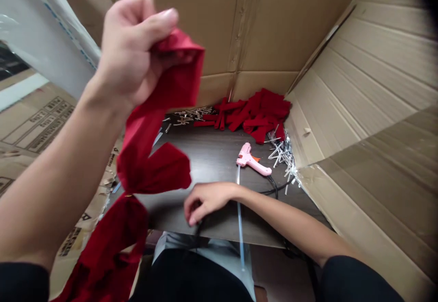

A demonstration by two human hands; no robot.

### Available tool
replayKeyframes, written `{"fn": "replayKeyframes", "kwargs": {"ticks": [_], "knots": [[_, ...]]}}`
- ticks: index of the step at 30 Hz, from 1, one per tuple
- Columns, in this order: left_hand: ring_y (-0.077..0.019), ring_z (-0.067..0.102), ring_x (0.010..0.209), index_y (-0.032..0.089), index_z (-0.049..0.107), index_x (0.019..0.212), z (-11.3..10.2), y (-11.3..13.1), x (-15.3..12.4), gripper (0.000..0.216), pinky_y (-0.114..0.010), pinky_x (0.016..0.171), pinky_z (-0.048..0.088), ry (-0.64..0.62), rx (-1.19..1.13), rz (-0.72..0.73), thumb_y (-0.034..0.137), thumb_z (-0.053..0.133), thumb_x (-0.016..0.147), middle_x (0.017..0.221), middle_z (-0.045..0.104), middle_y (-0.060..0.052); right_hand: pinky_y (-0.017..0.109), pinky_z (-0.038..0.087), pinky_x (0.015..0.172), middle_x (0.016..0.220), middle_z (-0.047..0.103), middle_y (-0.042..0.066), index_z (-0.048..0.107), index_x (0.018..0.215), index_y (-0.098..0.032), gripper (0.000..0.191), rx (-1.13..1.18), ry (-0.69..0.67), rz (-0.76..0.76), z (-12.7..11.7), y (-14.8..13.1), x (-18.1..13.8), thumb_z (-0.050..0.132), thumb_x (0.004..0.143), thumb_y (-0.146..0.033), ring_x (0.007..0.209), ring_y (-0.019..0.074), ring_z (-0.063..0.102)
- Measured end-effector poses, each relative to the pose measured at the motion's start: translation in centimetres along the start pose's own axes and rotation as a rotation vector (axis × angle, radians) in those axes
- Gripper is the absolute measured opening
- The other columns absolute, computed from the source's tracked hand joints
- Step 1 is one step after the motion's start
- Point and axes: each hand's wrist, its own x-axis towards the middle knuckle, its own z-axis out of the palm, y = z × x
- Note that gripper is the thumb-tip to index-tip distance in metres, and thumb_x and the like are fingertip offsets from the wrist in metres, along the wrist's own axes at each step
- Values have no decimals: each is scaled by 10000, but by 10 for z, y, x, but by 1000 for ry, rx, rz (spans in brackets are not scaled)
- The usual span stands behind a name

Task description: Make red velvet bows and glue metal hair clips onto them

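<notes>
High on the left, my left hand is closed on a red ribbon. The velvety cloth hangs from my fingers in loops and is pinched by a thin gold-coloured tie. Below this tie, more of the ribbon falls past the lower left edge of the view. Near the table's front edge, my right hand has its fingers curled inward. A dark blurred strip shows under it, and what its fingers hold, if anything, is hidden. Beyond my right forearm lies a pink glue gun with a long clear glue stick.
Red cloth strips lie heaped at the back of the dark table. Beside them are gold-coloured twist ties and silver twist ties. Cardboard walls rise behind and to the right. A black cord runs from the glue gun.
</notes>
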Motion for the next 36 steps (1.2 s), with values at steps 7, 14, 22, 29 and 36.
{"fn": "replayKeyframes", "kwargs": {"ticks": [7,14,22,29,36], "knots": [[-90,602,1123,106,417,949,38,-2,67,232,-215,817,492,-23,-373,52,334,377,928,1087,638,64,330,383,1013,962,715,16,720,860,-184,420,630,565,-30,-23,6,-8,783,614,-520,1017,182,611],[-42,575,1068,86,353,1242,21,-71,31,337,-235,841,481,-54,-71,-37,232,363,938,1358,552,-49,341,479,937,781,746,11,737,787,-154,271,981,917,-179,-31,-3,4,828,564,-278,820,169,691],[-142,610,652,149,661,814,53,-97,-124,151,-266,616,468,-177,225,-122,276,586,845,741,692,-23,311,516,809,918,746,40,686,946,-141,386,494,1303,-304,-61,0,-9,809,633,-330,820,177,682],[-255,619,1028,129,634,1115,70,-103,-141,270,-397,881,493,-104,366,195,186,540,869,1082,675,-146,318,514,805,887,735,27,672,962,-176,456,533,1152,-254,-76,11,-18,805,631,-460,820,193,681],[-257,590,1063,144,575,1211,47,-94,-89,360,-408,893,455,-399,700,725,184,553,854,1131,646,-144,400,566,702,746,712,39,652,902,-164,499,672,932,-227,-70,-1,-22,721,685,-609,684,226,688]]}}
